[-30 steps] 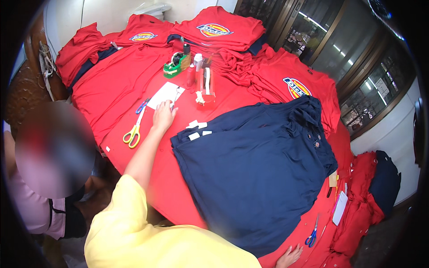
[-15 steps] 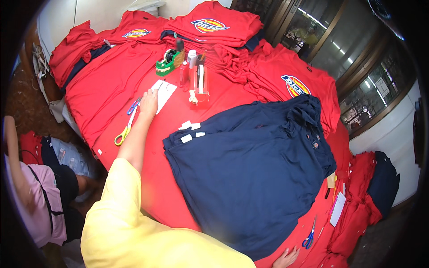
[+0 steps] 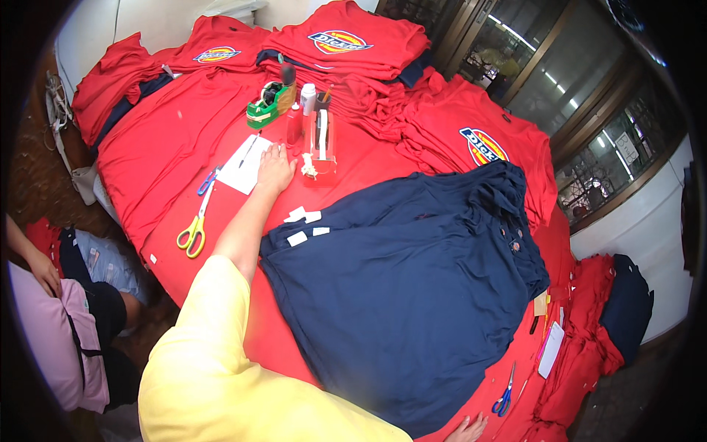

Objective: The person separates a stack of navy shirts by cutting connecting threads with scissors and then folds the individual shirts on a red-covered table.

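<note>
Left hand [image 3: 277, 171], fingers extended, rests at the edge of white paper [image 3: 234, 177] on the red surface [image 3: 266, 328]; right hand [image 3: 468, 429] rests flat, well apart; green dispenser [image 3: 259, 115] holds tape [image 3: 272, 93]; dark cup [image 3: 322, 101] holds a pencil [image 3: 328, 90].

Scissors [image 3: 200, 219], paper [image 3: 234, 177] on red surface [image 3: 272, 331]

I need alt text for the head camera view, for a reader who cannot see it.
A person in a yellow top rests the left hand at the right edge of a white paper on red cloth, the right hand near blue-handled scissors. Navy clothing lies spread between the hands; stacked red shirts line the far side.
</note>
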Demonstrator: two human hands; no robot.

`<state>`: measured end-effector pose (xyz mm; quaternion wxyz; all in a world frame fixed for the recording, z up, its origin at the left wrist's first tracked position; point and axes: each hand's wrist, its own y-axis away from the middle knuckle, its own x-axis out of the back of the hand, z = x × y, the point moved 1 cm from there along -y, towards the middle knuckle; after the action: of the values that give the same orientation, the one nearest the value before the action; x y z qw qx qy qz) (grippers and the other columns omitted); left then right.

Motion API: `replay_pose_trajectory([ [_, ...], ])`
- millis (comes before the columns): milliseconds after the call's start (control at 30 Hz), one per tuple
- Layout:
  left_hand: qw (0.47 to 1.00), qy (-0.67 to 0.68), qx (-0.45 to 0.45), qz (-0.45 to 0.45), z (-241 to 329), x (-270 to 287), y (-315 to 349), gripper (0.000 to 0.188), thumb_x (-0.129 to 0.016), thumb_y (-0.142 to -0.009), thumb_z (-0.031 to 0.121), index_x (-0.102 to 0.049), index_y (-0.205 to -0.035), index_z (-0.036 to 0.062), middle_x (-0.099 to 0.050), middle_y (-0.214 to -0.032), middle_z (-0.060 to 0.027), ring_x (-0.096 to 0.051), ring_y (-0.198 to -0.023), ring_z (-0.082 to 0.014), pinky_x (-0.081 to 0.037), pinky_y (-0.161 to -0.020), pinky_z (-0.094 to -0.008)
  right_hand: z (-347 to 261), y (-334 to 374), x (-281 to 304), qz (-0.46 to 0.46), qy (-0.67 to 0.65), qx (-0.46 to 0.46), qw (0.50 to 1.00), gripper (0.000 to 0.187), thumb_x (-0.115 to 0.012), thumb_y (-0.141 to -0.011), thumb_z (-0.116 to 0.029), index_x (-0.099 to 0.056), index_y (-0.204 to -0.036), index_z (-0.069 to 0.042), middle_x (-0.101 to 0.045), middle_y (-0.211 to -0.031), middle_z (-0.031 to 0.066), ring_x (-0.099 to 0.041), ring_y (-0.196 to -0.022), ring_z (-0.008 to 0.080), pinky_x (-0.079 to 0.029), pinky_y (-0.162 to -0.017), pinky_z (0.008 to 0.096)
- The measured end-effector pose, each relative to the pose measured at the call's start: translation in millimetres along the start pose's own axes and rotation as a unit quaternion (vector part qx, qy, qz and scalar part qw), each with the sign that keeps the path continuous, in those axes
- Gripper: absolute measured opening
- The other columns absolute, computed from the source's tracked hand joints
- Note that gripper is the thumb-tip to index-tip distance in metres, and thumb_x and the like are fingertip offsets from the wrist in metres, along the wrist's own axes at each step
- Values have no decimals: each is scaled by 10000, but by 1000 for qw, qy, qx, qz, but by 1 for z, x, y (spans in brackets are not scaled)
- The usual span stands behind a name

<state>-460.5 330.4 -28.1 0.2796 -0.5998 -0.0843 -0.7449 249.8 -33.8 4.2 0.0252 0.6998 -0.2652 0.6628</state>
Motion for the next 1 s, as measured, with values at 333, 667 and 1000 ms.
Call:
replay_pose_trajectory([
  [333, 998, 18, -42, 35, 14, -8, 0, 531, -424, -953, 289, -396, -1407, 15, -331, -1492, -187, -299, -1396, -298, -254, -1141, -444, 5, 3, -9, 15, 17, 10, 1000, 491, -481, -969, -397, -526, -1304, -40, -462, -1360, 257, -437, -1263, 398, -350, -1052, 470],
  [667, 986, 22, -142, 82, 4, -7, 47, 462, -420, -947, 234, -496, -1315, -34, -463, -1406, -179, -422, -1326, -269, -310, -1122, -402, 3, 5, -2, 15, 11, 6, 1000, 495, -489, -964, -409, -535, -1296, -44, -461, -1365, 255, -446, -1256, 393, -353, -1050, 464],
  [1000, 988, 53, -124, 76, -44, 33, 175, 450, -470, -943, 197, -474, -1319, -50, -446, -1412, -191, -387, -1347, -286, -295, -1132, -393, 4, 8, 0, 17, 5, 5, 1000, 517, -498, -954, -435, -537, -1284, -38, -472, -1354, 250, -444, -1255, 393, -357, -1043, 469],
])
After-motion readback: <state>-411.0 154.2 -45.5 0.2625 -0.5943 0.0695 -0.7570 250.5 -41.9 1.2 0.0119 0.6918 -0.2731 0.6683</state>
